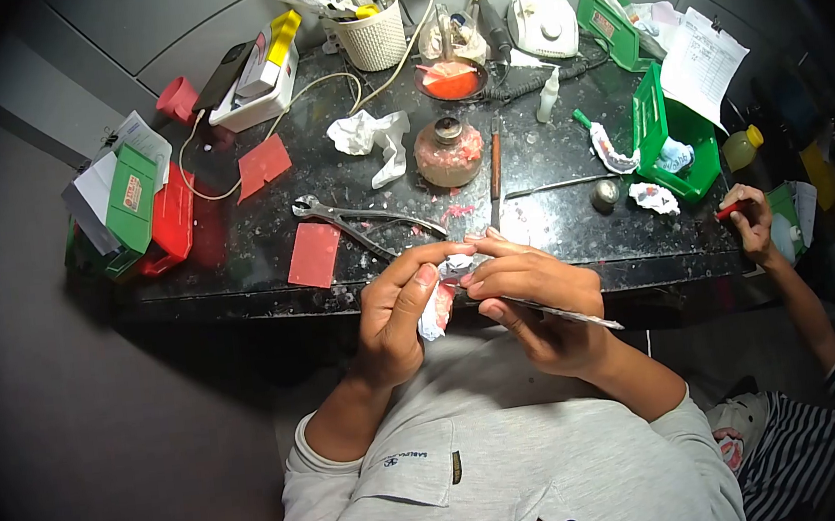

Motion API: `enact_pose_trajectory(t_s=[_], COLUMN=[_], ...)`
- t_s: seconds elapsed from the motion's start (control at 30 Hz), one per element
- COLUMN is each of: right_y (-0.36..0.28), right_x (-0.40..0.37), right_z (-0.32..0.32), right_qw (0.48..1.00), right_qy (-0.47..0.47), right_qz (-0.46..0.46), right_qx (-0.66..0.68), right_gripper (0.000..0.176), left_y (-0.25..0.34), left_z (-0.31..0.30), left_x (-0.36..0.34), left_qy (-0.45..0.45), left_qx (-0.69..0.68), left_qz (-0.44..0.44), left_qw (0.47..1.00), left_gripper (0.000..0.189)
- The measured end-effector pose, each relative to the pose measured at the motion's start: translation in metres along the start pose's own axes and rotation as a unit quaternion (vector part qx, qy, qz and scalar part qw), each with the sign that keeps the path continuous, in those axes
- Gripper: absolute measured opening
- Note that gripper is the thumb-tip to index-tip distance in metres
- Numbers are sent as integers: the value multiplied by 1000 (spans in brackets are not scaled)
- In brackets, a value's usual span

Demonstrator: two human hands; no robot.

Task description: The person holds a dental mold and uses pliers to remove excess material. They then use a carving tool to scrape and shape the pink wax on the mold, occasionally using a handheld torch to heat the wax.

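Observation:
Just past the front edge of the bench, my left hand point(391, 315) is closed around a small white plaster dental cast point(431, 321) with pink wax on it. My right hand point(551, 306) grips a thin metal carving tool point(584, 318), its handle end pointing right and its tip hidden by my fingers at the cast. Beyond my hands lie metal pliers point(365, 211) with their handles spread, and a pink wax sheet point(314, 254). A wooden-handled knife point(496, 165) and a slim metal instrument point(556, 187) rest beside a round glass burner point(449, 162).
A green box point(701, 155) with casts stands right; a red box point(172, 216) stands left. Crumpled tissue point(388, 141), a dish of orange-red wax point(450, 80), a tool basket point(374, 42) and a white machine point(542, 22) sit behind. A co-worker's hand point(750, 218) is at right.

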State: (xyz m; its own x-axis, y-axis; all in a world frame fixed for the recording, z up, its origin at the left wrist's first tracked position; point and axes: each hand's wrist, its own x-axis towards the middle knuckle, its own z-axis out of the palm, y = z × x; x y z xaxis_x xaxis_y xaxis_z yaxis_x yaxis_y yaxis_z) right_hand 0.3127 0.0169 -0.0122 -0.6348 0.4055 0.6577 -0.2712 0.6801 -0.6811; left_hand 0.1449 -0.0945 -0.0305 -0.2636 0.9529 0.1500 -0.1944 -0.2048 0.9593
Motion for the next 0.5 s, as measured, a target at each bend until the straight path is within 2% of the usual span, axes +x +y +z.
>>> enact_pose_trajectory(t_s=[0.1,0.17,0.3,0.5], right_y=[-2,-2,-6,-2], right_x=[0,-1,0,0], right_z=[2,2,-1,3], right_qw=[1000,1000,999,1000], right_qy=[4,-11,-41,23], right_qz=[2,-11,-31,3], right_qx=[0,11,19,13], right_gripper=[16,16,15,14], left_y=[-1,-2,-1,2], left_z=[-2,1,4,2], left_x=[0,2,3,1], left_qy=[-8,6,26,13], left_qx=[3,28,22,32], left_qz=[-12,31,44,-2], left_qw=[1000,999,998,999], left_gripper=[38,38,39,38])
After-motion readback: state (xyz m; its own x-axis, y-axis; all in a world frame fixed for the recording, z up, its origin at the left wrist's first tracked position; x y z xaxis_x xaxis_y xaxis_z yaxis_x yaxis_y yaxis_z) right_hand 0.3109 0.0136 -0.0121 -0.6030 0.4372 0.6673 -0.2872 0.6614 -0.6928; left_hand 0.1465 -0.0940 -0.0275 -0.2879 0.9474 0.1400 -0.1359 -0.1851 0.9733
